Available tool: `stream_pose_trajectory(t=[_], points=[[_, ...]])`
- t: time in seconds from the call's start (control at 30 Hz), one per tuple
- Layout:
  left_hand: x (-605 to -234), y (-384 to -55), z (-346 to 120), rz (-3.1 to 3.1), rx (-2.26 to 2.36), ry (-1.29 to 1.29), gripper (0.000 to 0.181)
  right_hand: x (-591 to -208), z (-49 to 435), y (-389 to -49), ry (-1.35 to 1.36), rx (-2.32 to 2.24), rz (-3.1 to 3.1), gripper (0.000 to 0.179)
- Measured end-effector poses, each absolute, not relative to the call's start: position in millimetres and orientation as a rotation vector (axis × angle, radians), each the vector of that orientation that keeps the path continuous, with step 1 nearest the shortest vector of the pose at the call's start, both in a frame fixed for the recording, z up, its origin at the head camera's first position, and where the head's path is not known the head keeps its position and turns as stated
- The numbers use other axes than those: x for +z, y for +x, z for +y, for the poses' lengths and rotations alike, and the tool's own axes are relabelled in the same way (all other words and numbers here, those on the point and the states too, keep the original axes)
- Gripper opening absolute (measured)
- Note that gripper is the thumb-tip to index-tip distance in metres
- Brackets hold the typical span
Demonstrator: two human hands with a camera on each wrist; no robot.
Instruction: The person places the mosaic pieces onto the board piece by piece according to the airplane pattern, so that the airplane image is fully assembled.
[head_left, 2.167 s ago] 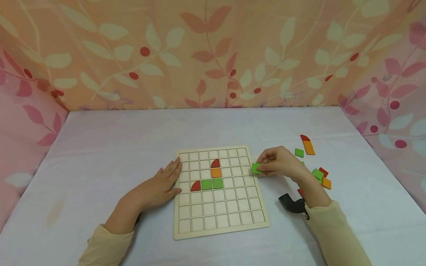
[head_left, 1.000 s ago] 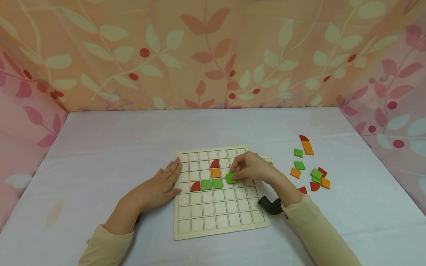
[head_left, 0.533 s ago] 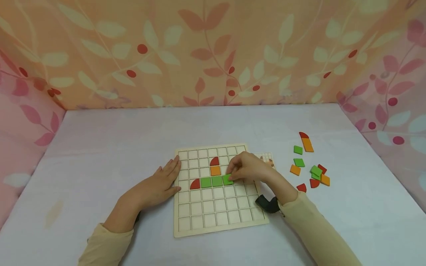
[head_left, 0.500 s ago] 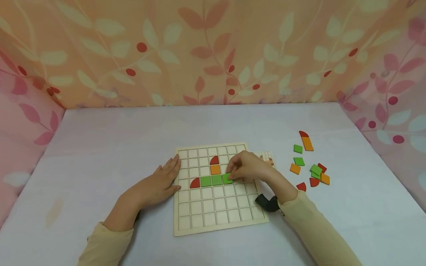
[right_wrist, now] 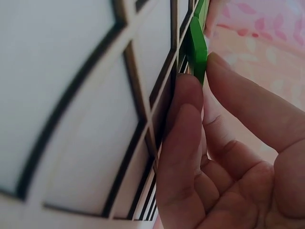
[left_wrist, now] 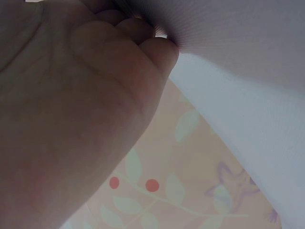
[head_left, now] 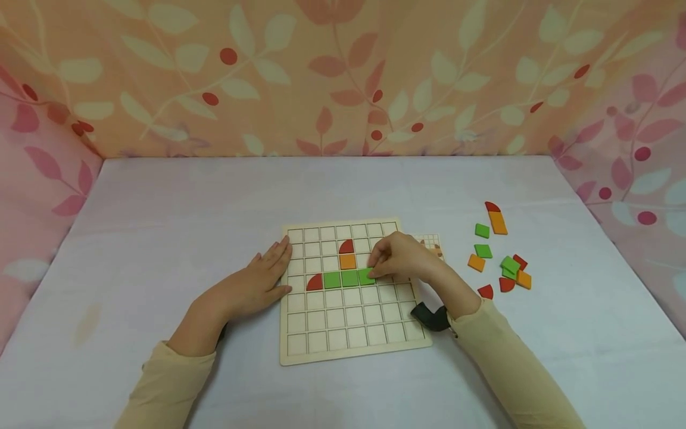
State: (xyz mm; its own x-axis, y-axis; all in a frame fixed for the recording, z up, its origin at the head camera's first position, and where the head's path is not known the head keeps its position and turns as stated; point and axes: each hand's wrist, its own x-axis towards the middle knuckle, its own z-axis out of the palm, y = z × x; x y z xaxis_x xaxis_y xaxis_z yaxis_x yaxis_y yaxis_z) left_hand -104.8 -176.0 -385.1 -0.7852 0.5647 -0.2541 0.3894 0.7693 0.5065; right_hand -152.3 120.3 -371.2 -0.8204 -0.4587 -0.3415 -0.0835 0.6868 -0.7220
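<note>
A wooden grid board (head_left: 334, 339) lies in the middle of the table. In its cells sit a red quarter-circle tile (head_left: 346, 246) above an orange square tile (head_left: 348, 261). A row below holds another red quarter-circle tile (head_left: 315, 282) and two green square tiles (head_left: 340, 279). My right hand (head_left: 399, 256) pinches a third green square tile (right_wrist: 199, 50) between thumb and fingers, at the right end of this row; in the right wrist view it leans against the grid. My left hand (head_left: 254, 280) lies flat with straight fingers along the board's left edge.
Loose green, orange and red tiles (head_left: 509, 264) are scattered to the right, some overlapping. A patterned card (head_left: 433, 239) lies partly hidden behind the right hand. A black curved piece (head_left: 430, 317) sticks out at the right wrist. Floral cloth (head_left: 343, 89) stands behind the table.
My right hand has carried the green tile left from beside the board to the cell at the row's right end. The left hand has stayed put. The head view has tilted slightly down.
</note>
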Motion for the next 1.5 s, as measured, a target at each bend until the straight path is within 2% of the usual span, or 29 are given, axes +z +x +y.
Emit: stream_pose_trajectory(t=[0.6, 1.07, 1.5], points=[[-386, -104, -177, 2.572, 0.636, 0.724, 0.071, -370, 138, -151, -0.323, -1.060, 2.387, 0.012], [-388, -106, -176, 2.570, 0.637, 0.728, 0.071, -364, 207, -140, -0.178, -1.231, 2.420, 0.020], [-391, -103, -178, 2.606, 0.641, 0.735, 0.071, -364, 255, -140, -0.059, -1.171, 2.572, 0.029]])
